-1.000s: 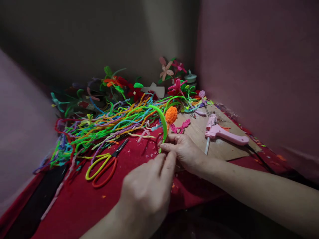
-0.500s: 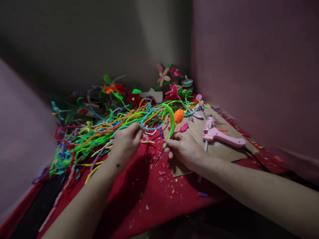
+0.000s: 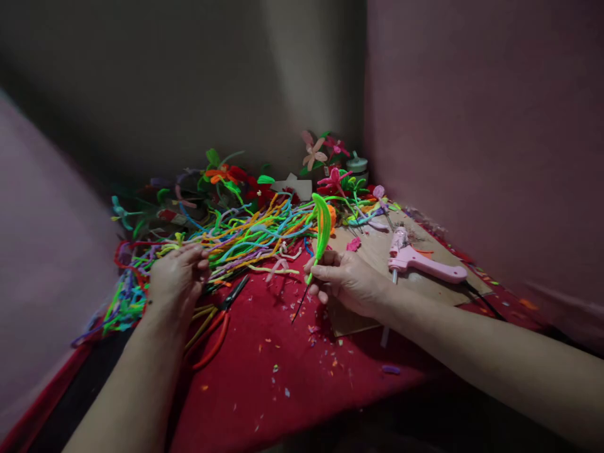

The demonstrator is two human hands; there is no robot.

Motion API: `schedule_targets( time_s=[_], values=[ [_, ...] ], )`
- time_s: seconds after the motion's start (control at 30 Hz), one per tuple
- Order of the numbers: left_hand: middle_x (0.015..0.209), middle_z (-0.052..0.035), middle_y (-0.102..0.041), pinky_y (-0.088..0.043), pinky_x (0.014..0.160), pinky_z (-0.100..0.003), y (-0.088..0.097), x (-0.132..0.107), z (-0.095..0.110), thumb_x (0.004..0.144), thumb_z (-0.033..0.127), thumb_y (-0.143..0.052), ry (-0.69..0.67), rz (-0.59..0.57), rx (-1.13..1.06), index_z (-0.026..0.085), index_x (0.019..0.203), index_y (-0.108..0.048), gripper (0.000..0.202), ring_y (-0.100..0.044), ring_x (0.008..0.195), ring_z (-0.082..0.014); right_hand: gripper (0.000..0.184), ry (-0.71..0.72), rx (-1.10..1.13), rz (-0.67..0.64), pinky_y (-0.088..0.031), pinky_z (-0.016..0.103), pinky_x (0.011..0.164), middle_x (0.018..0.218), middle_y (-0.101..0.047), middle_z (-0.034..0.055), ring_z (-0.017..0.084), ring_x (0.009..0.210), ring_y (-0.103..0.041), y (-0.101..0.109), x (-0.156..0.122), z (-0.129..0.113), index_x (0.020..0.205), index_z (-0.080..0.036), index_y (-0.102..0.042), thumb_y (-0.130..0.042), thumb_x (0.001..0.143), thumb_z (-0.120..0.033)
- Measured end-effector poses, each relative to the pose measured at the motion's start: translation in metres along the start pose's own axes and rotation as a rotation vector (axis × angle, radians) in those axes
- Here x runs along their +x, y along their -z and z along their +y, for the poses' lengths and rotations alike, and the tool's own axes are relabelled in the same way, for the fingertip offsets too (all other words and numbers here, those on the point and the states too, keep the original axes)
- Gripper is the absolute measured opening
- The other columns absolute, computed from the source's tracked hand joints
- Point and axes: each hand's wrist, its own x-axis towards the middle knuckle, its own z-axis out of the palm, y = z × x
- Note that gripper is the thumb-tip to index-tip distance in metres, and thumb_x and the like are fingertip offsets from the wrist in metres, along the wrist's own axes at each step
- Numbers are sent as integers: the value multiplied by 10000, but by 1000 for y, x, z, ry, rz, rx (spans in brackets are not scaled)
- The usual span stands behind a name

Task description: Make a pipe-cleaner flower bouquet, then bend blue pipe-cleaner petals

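Note:
My right hand (image 3: 348,281) pinches a thin dark wire stem with a green pipe-cleaner leaf (image 3: 323,226) and an orange flower head (image 3: 333,216) half hidden behind the leaf. My left hand (image 3: 178,282) rests on the left part of a big tangled pile of coloured pipe cleaners (image 3: 226,236), its fingers curled among the strands; what it grips I cannot make out. Scissors (image 3: 214,324) with orange and yellow handles lie just right of that hand on the red cloth (image 3: 283,377).
A pink glue gun (image 3: 422,261) with a black cord lies on a cardboard sheet (image 3: 377,251) to the right. Finished pipe-cleaner flowers (image 3: 325,157) and a small jar (image 3: 357,165) stand at the back corner. Walls close in on three sides. Small scraps litter the cloth.
My left hand has left the stem and travelled left across the pipe-cleaner pile to its left part. The right hand has kept the stem and turned it, so the leaf now covers the orange head.

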Motion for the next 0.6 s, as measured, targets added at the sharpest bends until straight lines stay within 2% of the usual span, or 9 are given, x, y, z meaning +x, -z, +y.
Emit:
schedule_targets(
  time_s=[0.1, 0.13, 0.2, 0.27, 0.33, 0.47, 0.6],
  values=[
    [675, 92, -543, -350, 479, -169, -4, -21, 18, 776, 242, -591, -198, 93, -33, 238, 861, -559, 91, -454, 523, -22, 231, 2, -30, -21, -411, 177, 415, 648, -583, -9, 92, 530, -586, -5, 1, -6, 737, -134, -575, -757, 630, -228],
    [682, 79, -554, -357, 481, -185, -8, -31, 24, 772, 236, -608, -330, 108, 12, 230, 863, -591, 93, -463, 530, -33, 226, -7, -39, -34, -412, 179, 425, 648, -583, -10, 90, 531, -582, -7, 1, -8, 748, -138, -576, -752, 641, -230],
    [622, 60, -544, -356, 474, -203, -20, -51, 32, 758, 235, -634, -462, 32, 135, 202, 813, -635, 64, -452, 511, -51, 214, -19, -49, -53, -410, 184, 450, 647, -583, -11, 86, 534, -573, -9, 3, -10, 761, -142, -580, -743, 660, -237],
    [615, 44, -557, -371, 496, -209, -34, -69, 35, 755, 247, -642, -391, -220, 222, 184, 779, -655, 68, -465, 529, -65, 197, 2, -68, -63, -399, 188, 469, 659, -588, -7, 80, 534, -561, -11, 6, -11, 776, -137, -599, -733, 676, -241],
    [589, 40, -536, -328, 462, -206, -44, -81, 35, 748, 272, -646, -256, -409, 274, 168, 756, -662, 105, -424, 501, -65, 173, 50, -112, -71, -369, 190, 467, 658, -590, -4, 71, 517, -536, -12, 8, -12, 790, -130, -624, -720, 692, -236],
    [530, 48, -480, -249, 426, -203, -52, -86, 31, 744, 312, -644, -48, -531, 243, 155, 762, -661, 160, -353, 454, -61, 143, 95, -159, -79, -308, 196, 454, 636, -575, -9, 60, 493, -474, -13, 9, -11, 781, -135, -647, -711, 709, -241],
    [573, 42, -511, -242, 438, -195, -49, -81, 24, 716, 287, -682, 42, -607, 128, 158, 754, -655, 137, -346, 463, -51, 134, 42, -109, -88, -303, 197, 477, 664, -564, -18, 53, 509, -448, -14, 7, -9, 807, -153, -654, -704, 718, -240]
  ],
)
